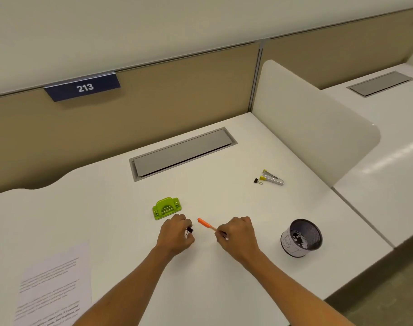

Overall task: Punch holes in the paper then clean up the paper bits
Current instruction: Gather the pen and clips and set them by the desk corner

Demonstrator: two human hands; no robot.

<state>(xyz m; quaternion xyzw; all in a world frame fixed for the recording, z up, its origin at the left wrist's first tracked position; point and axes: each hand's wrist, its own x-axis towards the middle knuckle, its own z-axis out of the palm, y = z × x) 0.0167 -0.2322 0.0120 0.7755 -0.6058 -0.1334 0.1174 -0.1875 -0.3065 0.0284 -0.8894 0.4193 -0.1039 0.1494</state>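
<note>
Orange-tipped brush (206,224) pinched in right hand (237,234); left hand (176,234) pinches black binder clip (189,230).

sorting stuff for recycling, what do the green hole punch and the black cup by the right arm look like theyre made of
The green hole punch looks like glossy moulded plastic: even lime colour, rounded edges, soft shine. A thin metal strip seems to run across its middle.

The black cup looks like wire mesh, probably painted metal: the wall is a fine see-through grid, with a solid pale band round the base. White paper bits lie inside.
</note>
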